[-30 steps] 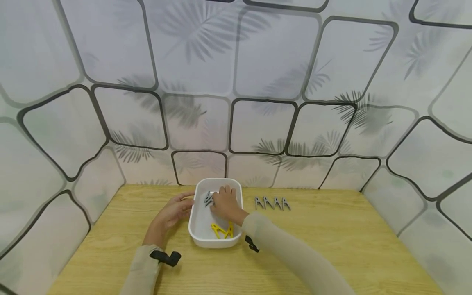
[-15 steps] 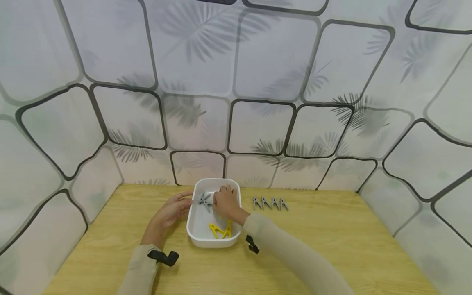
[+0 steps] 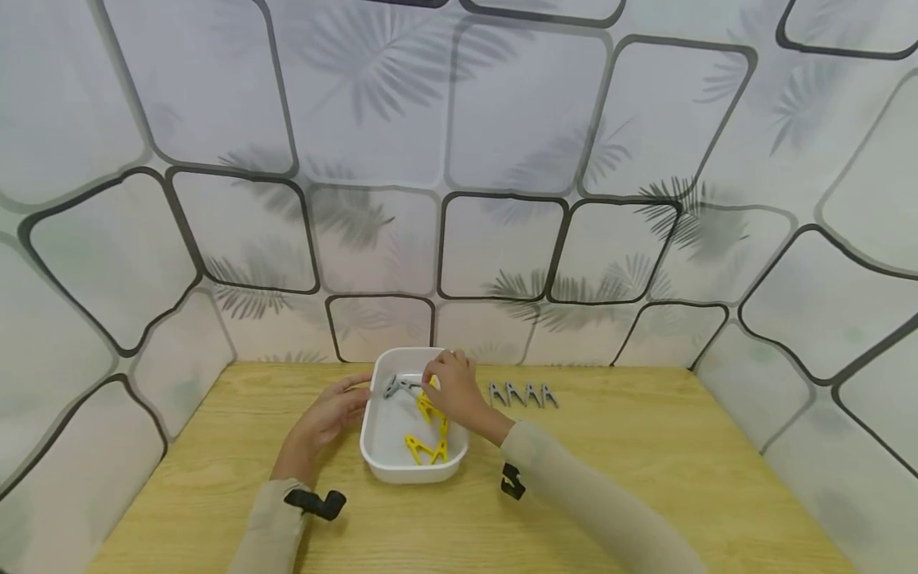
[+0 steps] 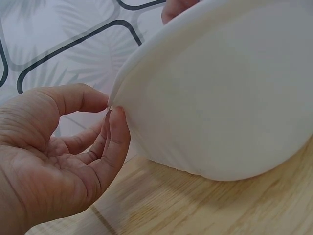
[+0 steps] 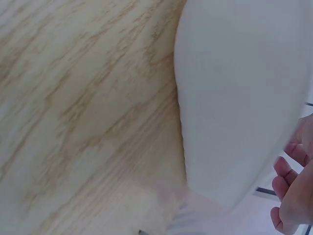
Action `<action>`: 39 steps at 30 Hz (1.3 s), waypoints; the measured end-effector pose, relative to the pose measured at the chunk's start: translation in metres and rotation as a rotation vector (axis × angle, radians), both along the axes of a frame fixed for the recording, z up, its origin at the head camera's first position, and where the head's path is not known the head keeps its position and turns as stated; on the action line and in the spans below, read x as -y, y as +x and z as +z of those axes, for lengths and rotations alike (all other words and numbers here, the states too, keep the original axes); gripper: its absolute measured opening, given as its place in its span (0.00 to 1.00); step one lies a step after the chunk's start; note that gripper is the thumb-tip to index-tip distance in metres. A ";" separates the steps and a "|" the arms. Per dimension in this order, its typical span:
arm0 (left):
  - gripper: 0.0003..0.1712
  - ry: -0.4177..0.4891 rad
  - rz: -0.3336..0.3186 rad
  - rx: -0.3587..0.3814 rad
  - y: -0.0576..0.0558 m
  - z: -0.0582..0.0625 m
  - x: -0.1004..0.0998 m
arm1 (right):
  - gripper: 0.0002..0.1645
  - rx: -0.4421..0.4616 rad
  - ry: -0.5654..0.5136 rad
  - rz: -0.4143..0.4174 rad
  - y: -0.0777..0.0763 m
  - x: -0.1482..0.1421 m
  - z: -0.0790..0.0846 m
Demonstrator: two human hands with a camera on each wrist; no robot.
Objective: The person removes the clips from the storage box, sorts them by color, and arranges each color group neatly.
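A white plastic tray [image 3: 383, 442] stands on the wooden table, with grey clothespins [image 3: 391, 388] toward its back left. Yellow clothespins [image 3: 419, 451] lie at its front right. Over the back right of the tray, my right hand [image 3: 459, 392] pinches a yellow clothespin [image 3: 426, 408], partly hidden by the fingers. Beside the left wall is my left hand [image 3: 331, 412], its fingertips touching the outside of the rim. The left wrist view shows its bent, relaxed fingers [image 4: 117, 129] against the wall. Part of the right hand [image 4: 177, 9] shows above the rim there.
Several grey clothespins [image 3: 531, 394] stand in a row on the table [image 3: 588, 458], right of the tray. Patterned curtain-like walls [image 3: 502, 247] enclose the back and both sides of the table.
My right hand has risen and come slightly right, bringing a yellow clothespin into sight. Grey clothespins in the tray have shifted a little. The left hand stays at the rim.
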State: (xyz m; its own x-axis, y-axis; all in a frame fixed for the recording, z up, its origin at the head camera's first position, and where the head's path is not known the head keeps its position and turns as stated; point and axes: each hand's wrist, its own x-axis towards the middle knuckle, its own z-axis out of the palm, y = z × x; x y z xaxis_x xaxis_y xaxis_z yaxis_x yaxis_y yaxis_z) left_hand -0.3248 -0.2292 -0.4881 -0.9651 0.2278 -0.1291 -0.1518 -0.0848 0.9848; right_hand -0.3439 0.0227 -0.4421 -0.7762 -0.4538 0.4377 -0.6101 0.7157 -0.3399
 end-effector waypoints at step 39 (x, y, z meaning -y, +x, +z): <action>0.35 0.025 -0.002 0.017 0.000 0.001 -0.001 | 0.05 -0.165 -0.095 -0.243 -0.014 -0.174 0.019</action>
